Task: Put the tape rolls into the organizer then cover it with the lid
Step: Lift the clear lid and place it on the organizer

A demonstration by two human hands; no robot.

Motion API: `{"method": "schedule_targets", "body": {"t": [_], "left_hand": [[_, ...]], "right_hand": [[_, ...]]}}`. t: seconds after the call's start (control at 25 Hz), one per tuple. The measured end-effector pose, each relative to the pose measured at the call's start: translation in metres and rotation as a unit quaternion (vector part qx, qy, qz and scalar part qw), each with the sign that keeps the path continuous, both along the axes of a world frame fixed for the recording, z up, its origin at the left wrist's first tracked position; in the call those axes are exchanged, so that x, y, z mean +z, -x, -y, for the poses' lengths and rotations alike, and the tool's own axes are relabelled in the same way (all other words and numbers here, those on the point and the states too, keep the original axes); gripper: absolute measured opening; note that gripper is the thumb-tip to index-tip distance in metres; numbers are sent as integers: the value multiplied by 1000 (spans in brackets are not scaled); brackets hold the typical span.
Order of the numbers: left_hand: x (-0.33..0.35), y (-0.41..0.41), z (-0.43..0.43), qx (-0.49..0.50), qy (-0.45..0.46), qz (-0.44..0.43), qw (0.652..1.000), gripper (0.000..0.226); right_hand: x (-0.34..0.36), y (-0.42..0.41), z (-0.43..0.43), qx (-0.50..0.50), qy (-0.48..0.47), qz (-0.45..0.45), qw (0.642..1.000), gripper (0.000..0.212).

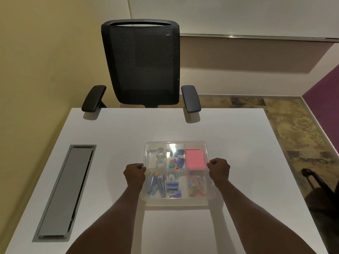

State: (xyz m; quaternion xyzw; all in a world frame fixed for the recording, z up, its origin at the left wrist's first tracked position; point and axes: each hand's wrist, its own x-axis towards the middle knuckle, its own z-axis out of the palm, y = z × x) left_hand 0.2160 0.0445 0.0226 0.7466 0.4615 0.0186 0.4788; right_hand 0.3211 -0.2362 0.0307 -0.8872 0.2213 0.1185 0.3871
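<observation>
A clear plastic lid (198,143) lies over the clear compartmented organizer (176,202) in the middle of the white table. My left hand (134,174) grips the lid's left edge and my right hand (219,170) grips its right edge. Through the lid I see two clear tape rolls (161,156) in the far left compartment, one behind the other. Other compartments hold a pink pad (195,159), coloured paper clips (196,186), pens (156,184) and small blue items (173,186).
A black mesh office chair (141,63) stands at the table's far edge, its armrests over the tabletop. A grey cable hatch (66,191) is set into the table on the left. Another dark chair part (315,182) shows at the right.
</observation>
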Motion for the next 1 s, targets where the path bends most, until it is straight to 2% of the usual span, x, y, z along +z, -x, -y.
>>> {"method": "schedule_targets", "body": {"t": [0.24, 0.4, 0.52, 0.64, 0.76, 0.84, 1.0], "left_hand": [[0, 3, 9, -3, -33, 13, 999, 20], [3, -7, 25, -76, -158, -2, 984, 43], [0, -27, 51, -214, -246, 12, 945, 53], [-4, -57, 83, -342, -246, 27, 906, 60], [-7, -85, 114, -454, -253, 13, 854, 62], [-6, -102, 129, -490, -254, -7, 834, 64], [-14, -113, 140, -499, -272, -77, 819, 70]], "right_hand": [[-1, 3, -6, 11, 39, -16, 999, 12], [4, 3, -11, 82, 95, 4, 992, 37], [4, -2, -16, 158, 115, 38, 980, 47], [3, -11, -26, 232, 134, 44, 962, 65], [-3, -25, -35, 310, 181, 56, 932, 74], [-7, -35, -36, 342, 204, 42, 916, 74], [-15, -42, -29, 360, 201, 3, 911, 71]]}}
